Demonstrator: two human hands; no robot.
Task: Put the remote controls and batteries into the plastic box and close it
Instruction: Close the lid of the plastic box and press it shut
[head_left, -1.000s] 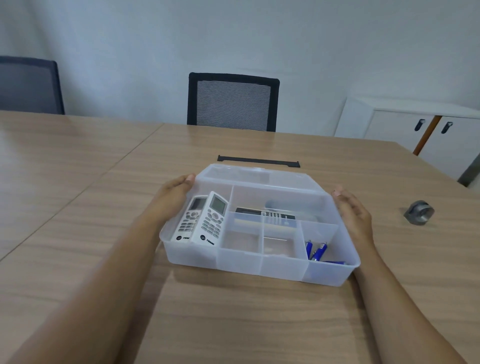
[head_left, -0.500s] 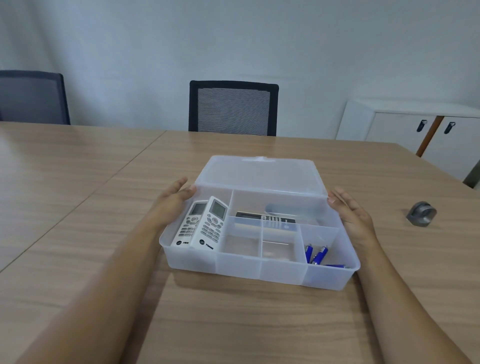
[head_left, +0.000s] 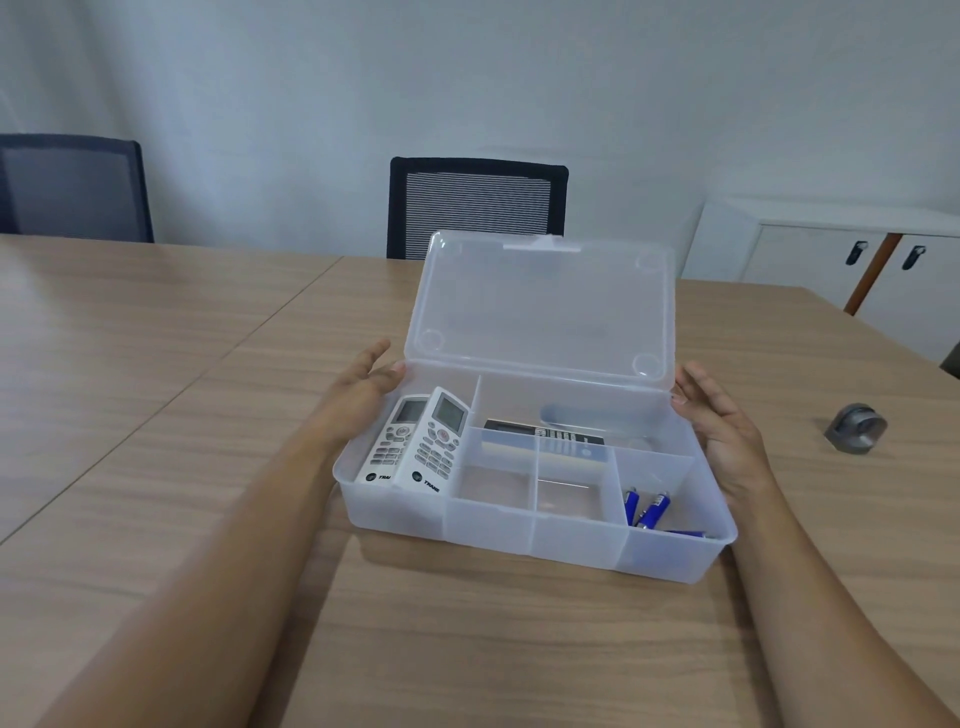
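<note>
now the lid is up, and closing is all that remains

across the last second the lid (head_left: 543, 306) swings from lying flat on the table behind the plastic box (head_left: 535, 525) to standing nearly upright in the upper middle of the frame, hinged along the box's far edge. a second ago it was folded back and low; half a second ago it was partway raised; now it leans only a little away from the viewer. the dark strip on the table behind the box, plain a second ago, is no longer visible.

the left hand (head_left: 363, 387) sits at the box's far left corner, fingers spread and loose, thumb touching the corner where lid meets box. the right hand (head_left: 719, 415) mirrors it at the far right corner, palm turned inward, fingertips at the lid's lower right edge. neither hand is wrapped around anything (they push and guide rather than grasp).

everything to be stored is already inside: two white remotes (head_left: 415, 447) side by side in the left compartment, a dark-and-white remote (head_left: 550, 441) lying across the middle back compartment, and blue batteries (head_left: 647, 509) in the right front one. the two small front middle compartments look empty.

so loading seems finished, and i judge the lid only needs tipping forward past upright and pressing until its front edge seats. a small grey metal object (head_left: 857, 428) rests well apart at the right of the table (head_left: 156, 415).
</note>
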